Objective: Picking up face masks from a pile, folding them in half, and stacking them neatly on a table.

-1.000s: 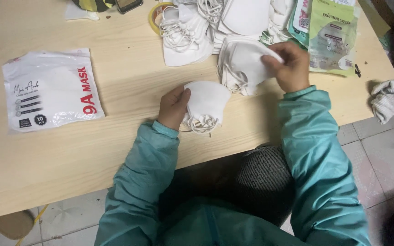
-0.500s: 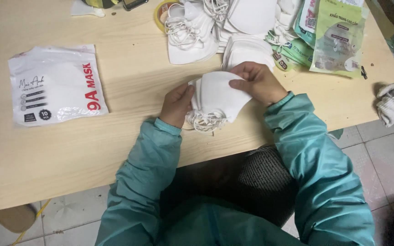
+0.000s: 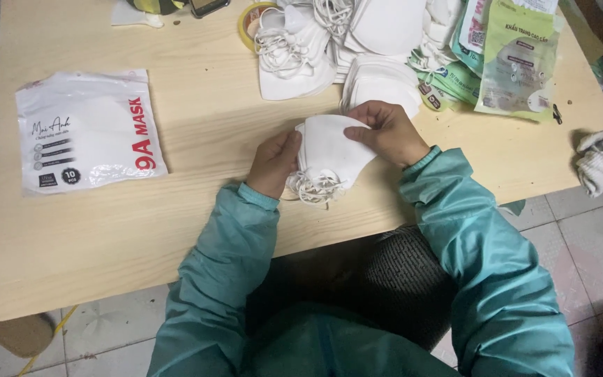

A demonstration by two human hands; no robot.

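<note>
White and softly folded, a small stack of masks sits between both hands just above the desk, near its front edge; the exact number in the stack cannot be told. The left hand closes its grip on the stack's left edge, and the right hand pinches the top right corner. Thin elastic loops hang tangled below it. Behind lie two heaps of loose white masks, one stacked pile and several green printed packets. One flat white plastic pouch lies well apart at the left. The desk is pale wood grain; a crumpled grey cloth rests at its right edge, over a tiled floor.
</note>
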